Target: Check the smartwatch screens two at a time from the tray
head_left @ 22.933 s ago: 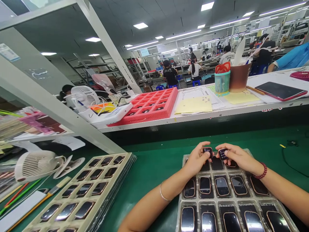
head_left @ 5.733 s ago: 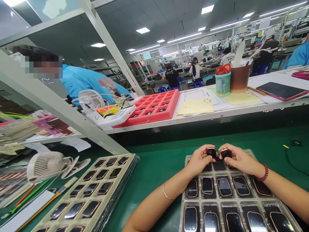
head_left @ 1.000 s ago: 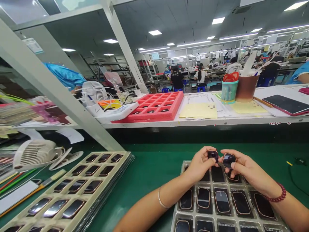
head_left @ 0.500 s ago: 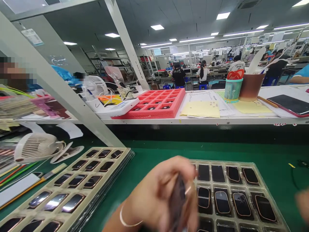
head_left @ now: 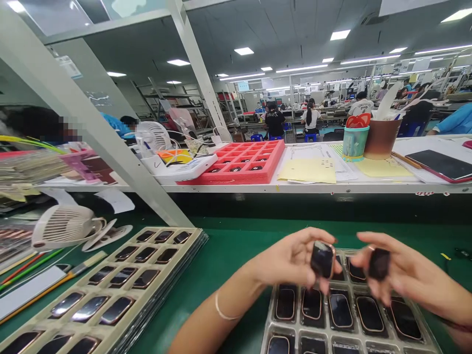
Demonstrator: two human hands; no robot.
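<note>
My left hand [head_left: 293, 258] holds a dark, rounded-rectangle watch-like piece [head_left: 322, 259] with a thin coppery rim between thumb and fingers. To its right, my right hand [head_left: 401, 268] grips a similar dark piece [head_left: 378, 264], somewhat blurred. The two pieces are apart. Both hands hover over the back part of a clear plastic tray [head_left: 271, 324], whose compartments hold more dark pieces with coppery rims. At the left, a stack of cream trays [head_left: 165, 280] carries rows of the same kind of piece.
A small white fan [head_left: 62, 226], a brush [head_left: 86, 263] and pens lie at the left. Above the green bench runs a white shelf [head_left: 258, 188] with a red foam tray [head_left: 239, 164], papers, a brown cup [head_left: 381, 137] and a phone [head_left: 438, 163]. People sit farther back.
My left hand has moved up and turned, showing its piece's face. My right hand has come in from the right edge, with a dark piece in it. The camera view has shifted slightly.
</note>
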